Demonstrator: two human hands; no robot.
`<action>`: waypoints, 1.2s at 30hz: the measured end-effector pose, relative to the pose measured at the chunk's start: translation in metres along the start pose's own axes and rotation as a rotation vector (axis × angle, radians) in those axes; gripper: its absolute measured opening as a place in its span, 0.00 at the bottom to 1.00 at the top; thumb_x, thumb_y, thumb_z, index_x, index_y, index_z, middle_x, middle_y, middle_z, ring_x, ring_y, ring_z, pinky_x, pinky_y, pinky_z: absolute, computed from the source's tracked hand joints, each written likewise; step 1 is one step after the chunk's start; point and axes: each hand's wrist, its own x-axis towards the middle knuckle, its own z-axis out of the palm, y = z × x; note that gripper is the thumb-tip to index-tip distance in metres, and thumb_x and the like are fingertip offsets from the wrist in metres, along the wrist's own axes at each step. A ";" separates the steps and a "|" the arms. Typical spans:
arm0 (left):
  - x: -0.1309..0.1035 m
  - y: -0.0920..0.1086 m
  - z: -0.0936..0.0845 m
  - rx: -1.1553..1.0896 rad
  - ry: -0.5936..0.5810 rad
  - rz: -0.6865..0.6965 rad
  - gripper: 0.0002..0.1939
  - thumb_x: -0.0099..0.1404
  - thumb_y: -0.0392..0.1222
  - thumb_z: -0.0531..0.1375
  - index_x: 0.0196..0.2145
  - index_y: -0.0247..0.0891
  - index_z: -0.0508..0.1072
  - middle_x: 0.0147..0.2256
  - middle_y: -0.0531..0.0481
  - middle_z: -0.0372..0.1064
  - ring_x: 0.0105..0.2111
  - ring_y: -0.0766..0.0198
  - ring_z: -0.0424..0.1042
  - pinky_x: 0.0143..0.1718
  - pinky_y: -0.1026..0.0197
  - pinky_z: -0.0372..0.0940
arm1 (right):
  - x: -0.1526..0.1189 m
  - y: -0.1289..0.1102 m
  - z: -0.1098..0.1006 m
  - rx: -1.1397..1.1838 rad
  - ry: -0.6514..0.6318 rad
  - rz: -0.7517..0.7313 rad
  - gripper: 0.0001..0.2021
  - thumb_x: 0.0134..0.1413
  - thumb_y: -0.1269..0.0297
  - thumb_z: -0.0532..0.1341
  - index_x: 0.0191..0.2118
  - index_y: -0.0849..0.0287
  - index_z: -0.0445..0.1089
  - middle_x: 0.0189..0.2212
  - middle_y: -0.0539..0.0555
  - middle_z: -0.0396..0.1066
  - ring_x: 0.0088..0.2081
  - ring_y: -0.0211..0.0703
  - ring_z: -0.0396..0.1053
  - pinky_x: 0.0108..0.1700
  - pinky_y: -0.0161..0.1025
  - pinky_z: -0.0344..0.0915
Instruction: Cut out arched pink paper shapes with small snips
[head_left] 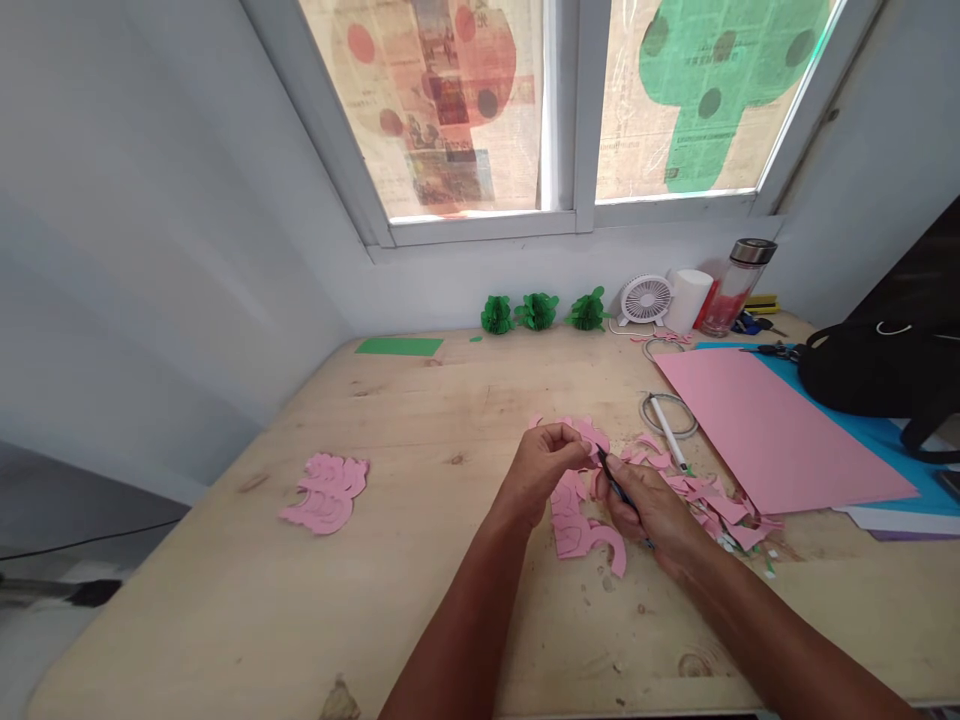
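My left hand [551, 462] is closed, pinching a piece of pink paper [592, 436] between thumb and fingers above the table. My right hand [651, 505] grips a pair of dark scissors [619, 486], whose tip touches or nearly touches that paper; most of the handles are hidden by the fingers. Beneath and between both hands lies a partly cut pink sheet [571, 533] with curved outlines and a hooked strip. Off to the left, a stack of cut pink scalloped shapes [327, 492] rests on the wood.
Pink scraps [724, 505] lie beside my right hand, near a white pen [667, 432]. Pink sheets [780, 430] and a black bag [877, 370] are at the right. Green paper ornaments [538, 311], a small fan [646, 300] and a glass bottle [739, 290] stand along the wall.
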 end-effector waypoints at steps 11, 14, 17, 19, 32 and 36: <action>0.001 -0.001 -0.002 -0.022 -0.034 0.016 0.09 0.48 0.39 0.64 0.19 0.34 0.67 0.21 0.52 0.67 0.24 0.68 0.67 0.34 0.62 0.63 | 0.000 0.001 -0.002 -0.009 -0.033 0.013 0.22 0.51 0.44 0.58 0.26 0.61 0.66 0.11 0.41 0.48 0.14 0.28 0.38 0.16 0.31 0.36; 0.001 0.000 -0.004 -0.008 -0.052 0.015 0.09 0.48 0.38 0.64 0.18 0.34 0.67 0.20 0.52 0.67 0.24 0.67 0.68 0.34 0.62 0.63 | 0.000 0.002 -0.003 -0.015 -0.051 0.015 0.22 0.51 0.44 0.58 0.26 0.61 0.66 0.11 0.41 0.48 0.14 0.28 0.38 0.16 0.31 0.35; 0.001 0.000 -0.006 0.011 -0.058 0.025 0.09 0.48 0.38 0.64 0.18 0.35 0.67 0.20 0.51 0.67 0.24 0.67 0.68 0.32 0.63 0.62 | 0.001 0.002 -0.002 -0.026 -0.059 0.014 0.22 0.50 0.43 0.58 0.26 0.61 0.66 0.11 0.41 0.48 0.14 0.28 0.38 0.17 0.31 0.35; 0.002 0.000 -0.006 0.022 -0.059 0.032 0.09 0.48 0.38 0.64 0.18 0.35 0.67 0.20 0.51 0.67 0.24 0.67 0.68 0.32 0.62 0.62 | 0.000 0.001 -0.001 -0.035 -0.051 0.016 0.22 0.50 0.43 0.58 0.26 0.61 0.66 0.11 0.41 0.47 0.14 0.29 0.38 0.17 0.31 0.35; 0.001 0.003 -0.007 0.054 -0.069 0.030 0.08 0.47 0.37 0.64 0.19 0.35 0.67 0.21 0.50 0.68 0.26 0.65 0.68 0.33 0.61 0.63 | 0.001 0.003 -0.001 -0.055 -0.035 -0.005 0.22 0.50 0.44 0.58 0.25 0.61 0.66 0.10 0.41 0.48 0.14 0.29 0.40 0.17 0.32 0.36; 0.001 0.003 -0.008 0.066 -0.080 0.040 0.07 0.48 0.37 0.63 0.18 0.35 0.67 0.20 0.50 0.67 0.26 0.64 0.69 0.34 0.60 0.63 | 0.002 0.005 -0.002 -0.069 -0.039 -0.005 0.22 0.50 0.43 0.58 0.25 0.61 0.66 0.11 0.41 0.48 0.14 0.29 0.39 0.17 0.31 0.36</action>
